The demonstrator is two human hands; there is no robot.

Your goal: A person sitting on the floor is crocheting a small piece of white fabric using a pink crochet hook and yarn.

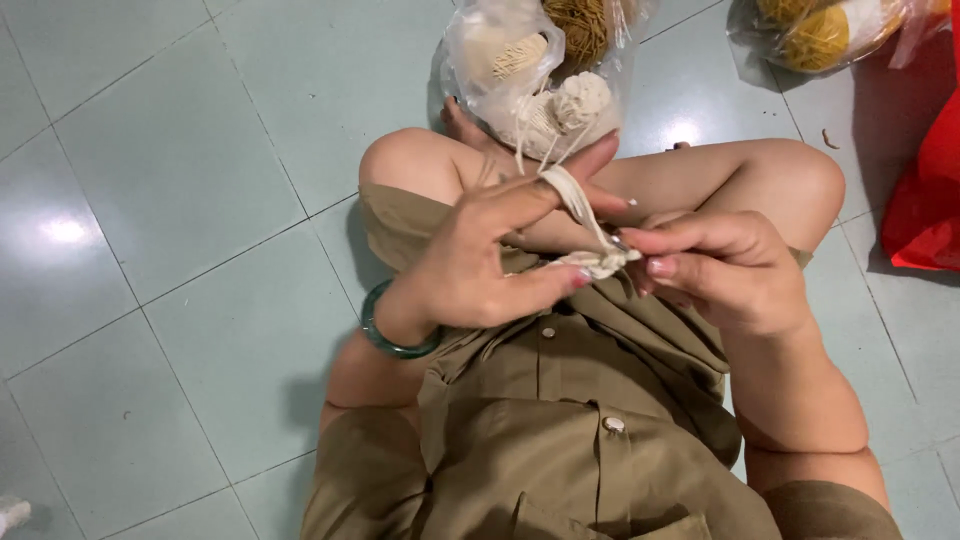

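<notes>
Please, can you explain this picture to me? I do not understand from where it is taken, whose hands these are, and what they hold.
There is one picture, from a camera worn on a person's head, looking down. The person sits cross-legged on a pale green tiled floor in an olive buttoned garment.

The left hand, with a green bangle on its wrist, has cream cord looped over a finger. The right hand pinches a small cream knotted piece where the cord ends.

On the floor ahead lies a clear plastic bag of cream and tan cord balls, which feeds the strands. Another bag with yellow balls and something red lie at the right.
</notes>
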